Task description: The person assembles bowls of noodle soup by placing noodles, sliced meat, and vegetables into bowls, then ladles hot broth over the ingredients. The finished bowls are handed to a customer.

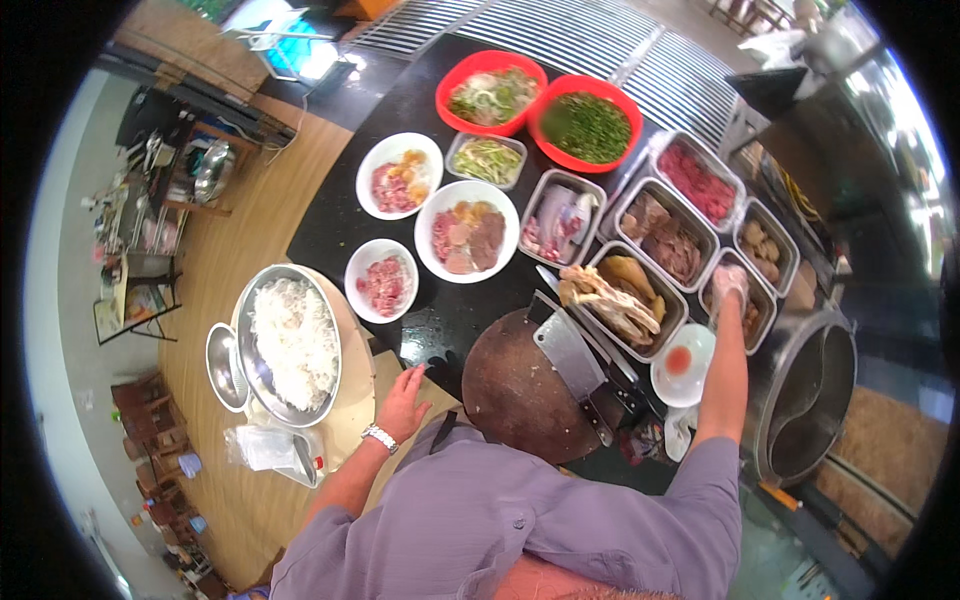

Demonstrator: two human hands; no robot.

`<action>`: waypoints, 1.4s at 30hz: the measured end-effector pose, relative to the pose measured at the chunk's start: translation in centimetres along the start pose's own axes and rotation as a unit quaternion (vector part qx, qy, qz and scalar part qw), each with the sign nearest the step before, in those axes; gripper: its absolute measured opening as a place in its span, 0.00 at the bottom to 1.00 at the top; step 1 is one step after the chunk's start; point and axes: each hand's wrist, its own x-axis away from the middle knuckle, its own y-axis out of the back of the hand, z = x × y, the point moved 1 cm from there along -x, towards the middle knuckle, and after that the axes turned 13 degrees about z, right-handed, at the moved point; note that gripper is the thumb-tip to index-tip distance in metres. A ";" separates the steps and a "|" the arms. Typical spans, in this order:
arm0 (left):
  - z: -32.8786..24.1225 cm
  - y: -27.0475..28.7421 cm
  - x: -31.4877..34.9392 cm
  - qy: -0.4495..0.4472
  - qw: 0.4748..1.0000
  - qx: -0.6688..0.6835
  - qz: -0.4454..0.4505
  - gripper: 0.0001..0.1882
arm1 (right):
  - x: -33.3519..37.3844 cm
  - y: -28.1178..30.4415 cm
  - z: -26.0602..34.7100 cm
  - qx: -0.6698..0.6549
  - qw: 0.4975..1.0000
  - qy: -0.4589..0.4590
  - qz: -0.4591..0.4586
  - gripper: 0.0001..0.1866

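My left hand rests at the counter's near edge, left of the round chopping board; its fingers are stretched apart and it holds nothing. My right hand, seemingly in a thin clear plastic glove, reaches down into a small metal tray at the right. Its fingertips are hidden, so what they touch does not show. Just below that forearm's left side stands a white bowl with a little red stuff in it. A metal tray of cooked poultry is left of the right hand.
A cleaver and knives lie over the board's right side. White bowls of meat, red basins of greens and more metal trays cover the counter. Left stands a bowl of white noodles; right, a divided steel pot.
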 end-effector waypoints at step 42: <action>1.9 6.1 0.3 -0.153 0.977 0.151 -0.012 0.36 | 21.1 -3.1 28.8 -0.340 0.810 0.416 0.236 0.13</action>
